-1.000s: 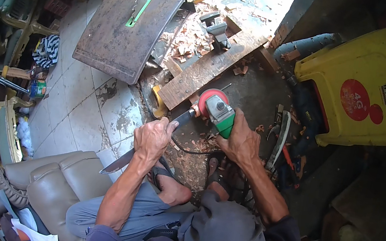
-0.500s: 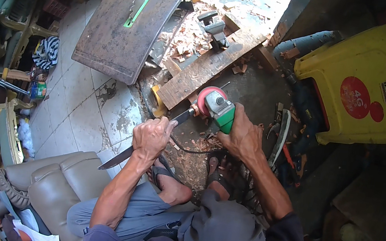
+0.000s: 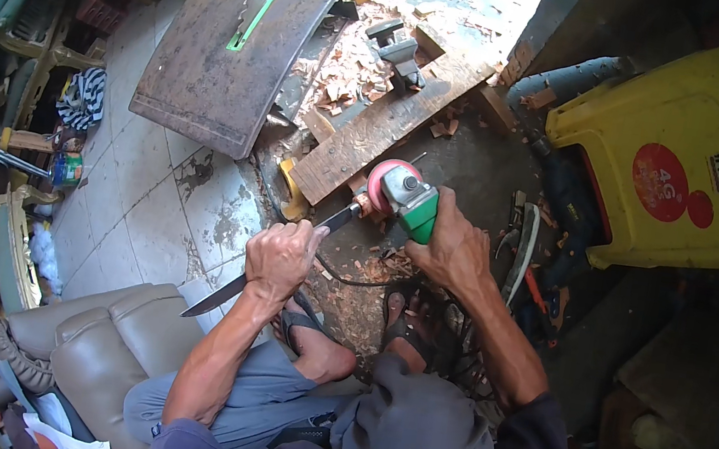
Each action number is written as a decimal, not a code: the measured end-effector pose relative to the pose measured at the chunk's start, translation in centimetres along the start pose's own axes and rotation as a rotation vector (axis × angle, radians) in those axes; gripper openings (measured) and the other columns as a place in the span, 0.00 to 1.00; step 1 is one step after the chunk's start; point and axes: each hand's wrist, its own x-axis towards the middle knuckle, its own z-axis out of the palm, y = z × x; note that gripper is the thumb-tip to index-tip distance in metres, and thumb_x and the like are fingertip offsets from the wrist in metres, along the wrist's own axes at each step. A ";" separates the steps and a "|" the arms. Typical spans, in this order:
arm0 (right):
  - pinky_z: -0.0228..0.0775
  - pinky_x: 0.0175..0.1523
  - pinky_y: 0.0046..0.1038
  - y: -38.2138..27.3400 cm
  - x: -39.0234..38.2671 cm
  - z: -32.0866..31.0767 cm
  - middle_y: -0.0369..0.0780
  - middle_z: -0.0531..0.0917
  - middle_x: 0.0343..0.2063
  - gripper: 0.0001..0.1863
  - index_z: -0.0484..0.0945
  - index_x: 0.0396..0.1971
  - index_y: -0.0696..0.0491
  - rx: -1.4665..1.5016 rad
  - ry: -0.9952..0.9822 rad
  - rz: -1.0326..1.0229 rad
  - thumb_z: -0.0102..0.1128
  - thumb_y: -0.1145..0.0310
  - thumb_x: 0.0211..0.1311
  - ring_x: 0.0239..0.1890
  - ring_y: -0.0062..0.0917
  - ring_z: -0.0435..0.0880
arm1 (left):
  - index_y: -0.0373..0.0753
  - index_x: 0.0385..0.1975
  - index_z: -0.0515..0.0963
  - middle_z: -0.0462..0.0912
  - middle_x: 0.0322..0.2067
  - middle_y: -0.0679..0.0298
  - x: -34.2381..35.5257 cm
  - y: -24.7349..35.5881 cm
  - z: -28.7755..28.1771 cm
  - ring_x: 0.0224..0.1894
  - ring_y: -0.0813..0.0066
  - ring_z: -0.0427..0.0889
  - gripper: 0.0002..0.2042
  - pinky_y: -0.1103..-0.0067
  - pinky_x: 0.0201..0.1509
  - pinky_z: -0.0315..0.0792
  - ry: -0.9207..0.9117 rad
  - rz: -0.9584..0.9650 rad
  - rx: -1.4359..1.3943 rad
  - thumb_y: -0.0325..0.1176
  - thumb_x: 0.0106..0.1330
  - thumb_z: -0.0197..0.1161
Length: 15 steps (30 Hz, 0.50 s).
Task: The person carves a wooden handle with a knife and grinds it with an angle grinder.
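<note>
My left hand [image 3: 282, 255] is closed around the middle of a long dark knife [image 3: 215, 298]. The knife's pointed blade sticks out to the lower left of my fist. Its other end reaches up and right to the pink disc of an angle grinder [image 3: 418, 205]. My right hand [image 3: 456, 253] grips the grinder by its green body. The disc lies at the brownish end of the knife, near the corner of the wooden bench [image 3: 361, 150]. Whether disc and knife touch I cannot tell.
A vise [image 3: 397, 49] and wood shavings sit on the bench. Left of it leans a dark curved panel [image 3: 208, 53]. To the right stands a yellow plastic stool [image 3: 665, 168]. A brown padded seat [image 3: 104, 349] is at lower left. A cable [image 3: 351, 279] runs over the shavings near my feet.
</note>
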 end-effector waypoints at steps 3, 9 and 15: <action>0.76 0.50 0.58 0.7 0.3 0.3 0.60 0.83 0.45 0.37 0.61 0.58 0.59 -0.022 0.108 0.094 0.68 0.61 0.52 0.44 0.62 0.84 | 0.41 0.20 0.75 0.78 0.16 0.60 0.5 0.3 0.1 0.20 0.62 0.81 0.19 0.67 0.23 0.73 0.021 0.038 -0.002 0.46 0.71 0.67; 0.76 0.51 0.58 0.1 0.3 -0.4 0.59 0.84 0.44 0.37 0.61 0.58 0.58 -0.022 0.030 0.062 0.69 0.61 0.51 0.44 0.62 0.85 | 0.42 0.20 0.74 0.77 0.16 0.61 0.5 -0.1 0.3 0.20 0.63 0.80 0.19 0.67 0.24 0.72 0.038 0.072 0.036 0.46 0.71 0.67; 0.75 0.51 0.59 -0.1 0.4 -1.1 0.60 0.84 0.44 0.35 0.62 0.56 0.57 -0.006 0.000 0.003 0.69 0.61 0.51 0.43 0.63 0.84 | 0.43 0.21 0.74 0.76 0.16 0.63 0.3 0.1 0.2 0.21 0.65 0.80 0.18 0.68 0.24 0.71 0.041 0.114 0.072 0.45 0.70 0.68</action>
